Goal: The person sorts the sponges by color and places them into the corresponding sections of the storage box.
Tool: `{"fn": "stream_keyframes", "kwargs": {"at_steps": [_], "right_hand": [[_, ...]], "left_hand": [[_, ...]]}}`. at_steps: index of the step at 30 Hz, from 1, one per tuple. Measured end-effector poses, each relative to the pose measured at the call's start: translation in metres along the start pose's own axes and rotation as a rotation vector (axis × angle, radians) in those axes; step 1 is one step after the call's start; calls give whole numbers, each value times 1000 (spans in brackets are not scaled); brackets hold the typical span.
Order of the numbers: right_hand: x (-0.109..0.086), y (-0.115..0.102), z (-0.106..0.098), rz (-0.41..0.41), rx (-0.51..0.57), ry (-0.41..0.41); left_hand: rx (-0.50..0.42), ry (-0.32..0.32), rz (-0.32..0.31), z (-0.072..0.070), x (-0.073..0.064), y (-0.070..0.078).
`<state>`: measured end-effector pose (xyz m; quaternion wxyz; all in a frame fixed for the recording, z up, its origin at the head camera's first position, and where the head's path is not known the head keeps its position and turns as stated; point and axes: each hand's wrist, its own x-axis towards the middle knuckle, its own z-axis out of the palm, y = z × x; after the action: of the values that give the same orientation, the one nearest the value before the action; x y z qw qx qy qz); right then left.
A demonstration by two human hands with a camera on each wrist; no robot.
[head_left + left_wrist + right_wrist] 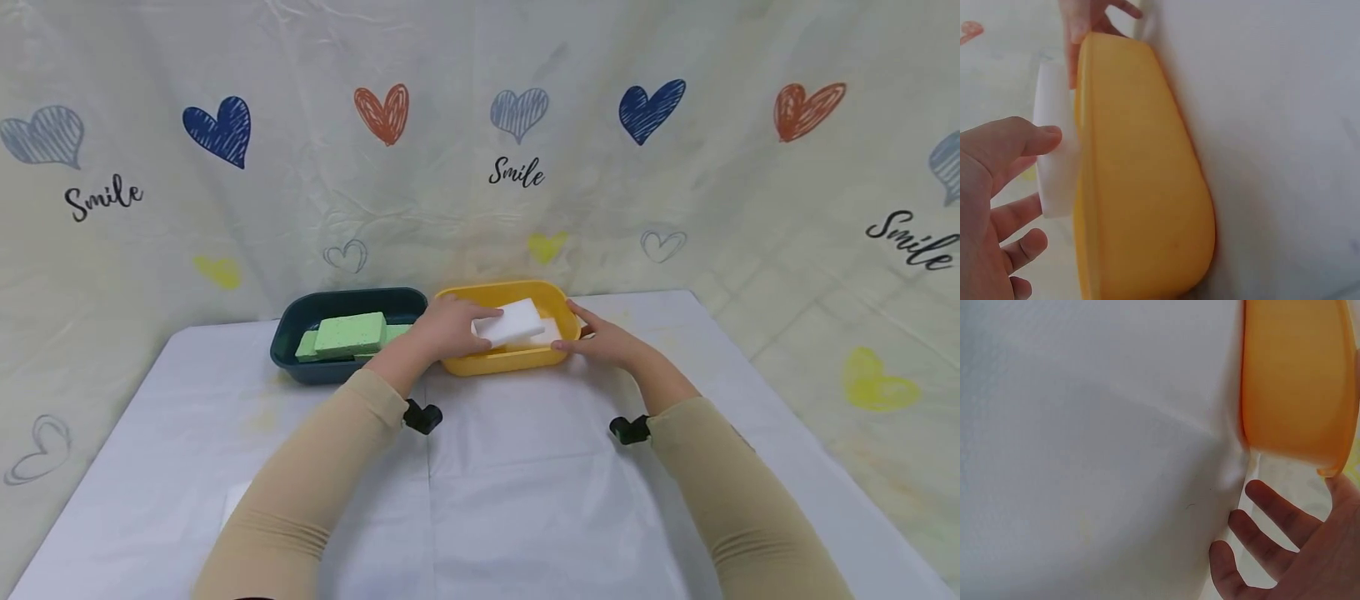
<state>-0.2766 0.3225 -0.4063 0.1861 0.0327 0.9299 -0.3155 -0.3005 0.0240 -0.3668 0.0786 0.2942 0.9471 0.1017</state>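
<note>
My left hand (450, 327) pinches a white sponge (510, 322) between thumb and fingers, tilted above the yellow tub (495, 364). In the left wrist view the white sponge (1057, 144) stands out past the tub's rim. Another white piece (546, 333) lies inside the tub beneath it. At the tub's right end, my right hand (611, 342) touches the rim with thumb and a finger spread around the corner. The right wrist view shows the other fingers (1263, 544) extended and apart from the tub (1297, 381).
Left of the yellow tub stands a dark green tub (300, 368) holding several light green sponges (351, 333). Both tubs sit at the back of a table under a white cloth (517, 483). Behind hangs a pale sheet (450, 200) printed with hearts.
</note>
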Motion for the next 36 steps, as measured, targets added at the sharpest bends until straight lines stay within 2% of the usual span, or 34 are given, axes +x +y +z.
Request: {"fn": "stream_keyframes", "kwargs": {"at_steps": [5, 10, 16, 25, 31, 36], "right_hand": [[-1, 0, 1, -3, 0, -1], [-3, 0, 1, -6, 10, -1], [-3, 0, 1, -18, 13, 2], [-1, 4, 1, -19, 19, 11], [-2, 1, -1, -42, 19, 5], [-6, -1, -1, -40, 18, 1]], "left_hand": [[-26, -41, -29, 10, 23, 10], [-71, -63, -61, 14, 35, 21], [-120, -83, -93, 18, 45, 29], [-166, -110, -134, 19, 52, 36], [-126, -114, -102, 17, 61, 34], [-73, -82, -60, 13, 62, 32]]}}
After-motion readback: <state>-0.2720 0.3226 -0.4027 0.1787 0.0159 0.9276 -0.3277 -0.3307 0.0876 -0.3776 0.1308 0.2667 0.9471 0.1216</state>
